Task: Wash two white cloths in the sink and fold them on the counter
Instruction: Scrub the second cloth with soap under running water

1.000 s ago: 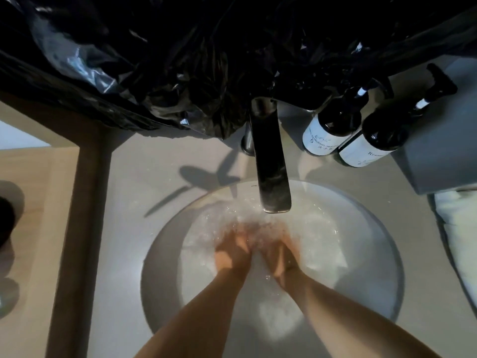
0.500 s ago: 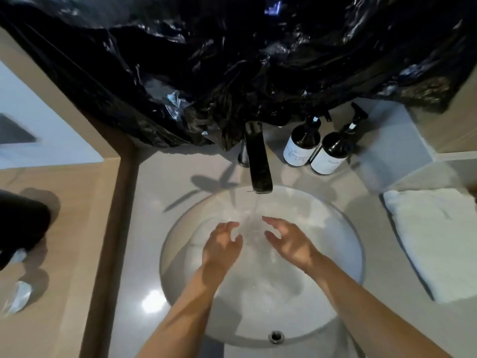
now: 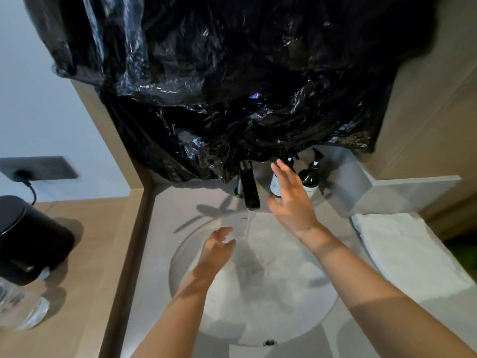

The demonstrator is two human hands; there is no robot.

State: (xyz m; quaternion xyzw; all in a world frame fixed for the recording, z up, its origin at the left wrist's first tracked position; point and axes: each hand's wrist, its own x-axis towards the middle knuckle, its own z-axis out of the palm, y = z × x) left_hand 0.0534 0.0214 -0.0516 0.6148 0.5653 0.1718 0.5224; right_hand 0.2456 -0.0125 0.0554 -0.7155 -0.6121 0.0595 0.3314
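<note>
Right hand (image 3: pixel 290 202) open near faucet (image 3: pixel 249 188), seemingly apart

You've got crumpled black plastic sheeting (image 3: pixel 232 86) hanging over the wall behind the basin. Two dark pump bottles (image 3: pixel 311 174) with pale labels stand side by side under it. On your left, a black appliance (image 3: pixel 28 241) sits on the wooden ledge (image 3: pixel 85 280), clear glass (image 3: pixel 18 306) just beside it, cord plugged into a grey wall socket (image 3: pixel 38 167).

right hand (image 3: pixel 291 202) raised beside faucet (image 3: pixel 249 188), left hand (image 3: pixel 215 250) over sink (image 3: pixel 333 303).
</note>
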